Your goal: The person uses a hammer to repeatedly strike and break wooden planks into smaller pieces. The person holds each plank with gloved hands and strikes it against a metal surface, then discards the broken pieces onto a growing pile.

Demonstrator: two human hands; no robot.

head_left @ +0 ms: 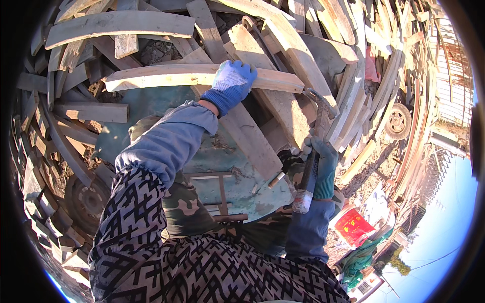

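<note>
My left hand [233, 85], in a blue knit work glove, is closed over a squared timber [163, 77] that lies crosswise before me. The timber rests over other planks, and its right end sits close to the head of a claw hammer [320, 101]. In a green glove, my right hand [323, 163] grips the hammer's dark handle, with the light butt end pointing down towards me. Below the timber a wide plank [252, 142] slants over a blue-green sheet [212, 159]. Beyond it leans a thick weathered beam [271, 87].
Loose boards [121, 24] are heaped ahead and to the left. A dark metal bar with a hooked end [261, 39] lies among them. One wheel [398, 121] stands at right, another [88, 199] at left. At lower right are a red-and-white bucket [352, 225] and green netting [358, 261].
</note>
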